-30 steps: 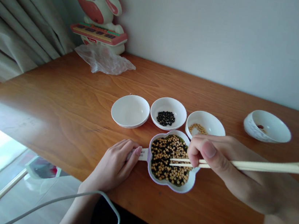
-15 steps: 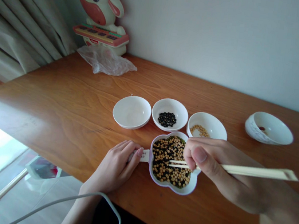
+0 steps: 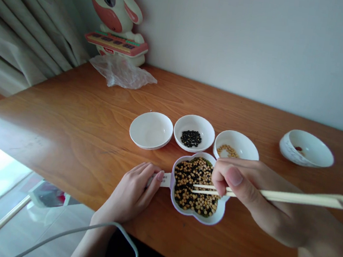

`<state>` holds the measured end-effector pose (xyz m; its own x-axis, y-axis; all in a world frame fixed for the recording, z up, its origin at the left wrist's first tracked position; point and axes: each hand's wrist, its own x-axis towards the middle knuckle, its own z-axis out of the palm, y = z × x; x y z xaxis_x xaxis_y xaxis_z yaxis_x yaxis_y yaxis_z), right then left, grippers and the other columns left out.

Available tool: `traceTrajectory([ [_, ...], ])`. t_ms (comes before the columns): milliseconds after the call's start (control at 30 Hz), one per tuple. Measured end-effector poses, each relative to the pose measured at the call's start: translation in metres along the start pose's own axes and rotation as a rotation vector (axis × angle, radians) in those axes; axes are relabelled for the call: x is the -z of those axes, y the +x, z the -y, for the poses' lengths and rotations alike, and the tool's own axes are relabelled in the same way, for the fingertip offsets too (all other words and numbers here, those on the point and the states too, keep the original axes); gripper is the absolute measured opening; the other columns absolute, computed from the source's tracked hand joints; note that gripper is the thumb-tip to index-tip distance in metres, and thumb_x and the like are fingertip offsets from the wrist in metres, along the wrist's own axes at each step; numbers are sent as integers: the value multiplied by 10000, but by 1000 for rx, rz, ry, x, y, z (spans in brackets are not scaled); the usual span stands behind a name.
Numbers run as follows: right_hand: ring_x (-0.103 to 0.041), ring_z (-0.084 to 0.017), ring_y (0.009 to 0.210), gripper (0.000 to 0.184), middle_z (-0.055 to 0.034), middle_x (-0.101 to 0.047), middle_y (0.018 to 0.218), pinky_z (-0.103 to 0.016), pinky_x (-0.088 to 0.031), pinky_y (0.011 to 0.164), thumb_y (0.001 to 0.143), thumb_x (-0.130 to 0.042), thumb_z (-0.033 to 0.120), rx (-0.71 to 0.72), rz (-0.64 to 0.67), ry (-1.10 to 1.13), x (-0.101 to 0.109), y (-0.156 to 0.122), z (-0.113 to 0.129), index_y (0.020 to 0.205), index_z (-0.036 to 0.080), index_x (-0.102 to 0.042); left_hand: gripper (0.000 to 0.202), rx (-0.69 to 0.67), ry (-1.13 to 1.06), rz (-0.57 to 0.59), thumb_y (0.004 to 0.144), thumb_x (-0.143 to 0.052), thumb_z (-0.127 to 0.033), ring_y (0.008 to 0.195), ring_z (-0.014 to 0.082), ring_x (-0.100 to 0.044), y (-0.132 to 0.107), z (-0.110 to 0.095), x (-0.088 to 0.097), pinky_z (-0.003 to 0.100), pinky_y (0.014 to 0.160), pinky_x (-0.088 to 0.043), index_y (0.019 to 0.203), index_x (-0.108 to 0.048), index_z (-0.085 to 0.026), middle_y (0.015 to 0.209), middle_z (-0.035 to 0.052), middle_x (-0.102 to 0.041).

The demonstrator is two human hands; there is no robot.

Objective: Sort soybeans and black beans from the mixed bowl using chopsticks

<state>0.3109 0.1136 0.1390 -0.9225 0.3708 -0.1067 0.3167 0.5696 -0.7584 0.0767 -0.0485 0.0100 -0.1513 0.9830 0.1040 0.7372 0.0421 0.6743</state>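
On the desk (image 3: 72,132), left fingers (image 3: 144,172) close round the handle (image 3: 166,180) of the dish (image 3: 210,221), likely to steady it; right fingers (image 3: 221,171) pinch chopsticks (image 3: 304,198) over mixed beans (image 3: 188,175).

Free passage: tabletop (image 3: 63,131) left of the three white bowls (image 3: 195,124); gap between these and the far-right bowl (image 3: 287,151). Obstructions: the three white bowls beyond the dish (image 3: 219,214); right hand (image 3: 261,212) over the dish's right edge.

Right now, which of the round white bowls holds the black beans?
The middle bowl of the three in a row, just beyond the scalloped dish. Its right neighbour holds tan beans, the left bowl shows none, and the far-right bowl something brownish.
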Motion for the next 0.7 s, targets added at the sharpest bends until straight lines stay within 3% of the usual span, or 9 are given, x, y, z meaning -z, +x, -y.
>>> traceTrajectory([
  [433, -520, -134, 676, 479, 17, -606, 738, -302, -383, 683, 1119, -299, 483, 7, 7, -4, -3, 5, 6, 804, 217, -543, 260, 2, 1, -4, 1122, -421, -323, 782, 172, -601, 0, 0, 0, 305, 760, -447, 916, -550, -229, 862, 6, -618],
  [700, -534, -162, 673, 556, -17, -605, 723, -332, -422, 665, 1091, -265, 589, -2, -22, 43, 5, -2, 5, 801, 226, -569, 266, 7, 14, -5, 1116, -417, -332, 784, 189, -623, 1, -1, 0, 306, 738, -458, 917, -561, -230, 869, 21, -643],
])
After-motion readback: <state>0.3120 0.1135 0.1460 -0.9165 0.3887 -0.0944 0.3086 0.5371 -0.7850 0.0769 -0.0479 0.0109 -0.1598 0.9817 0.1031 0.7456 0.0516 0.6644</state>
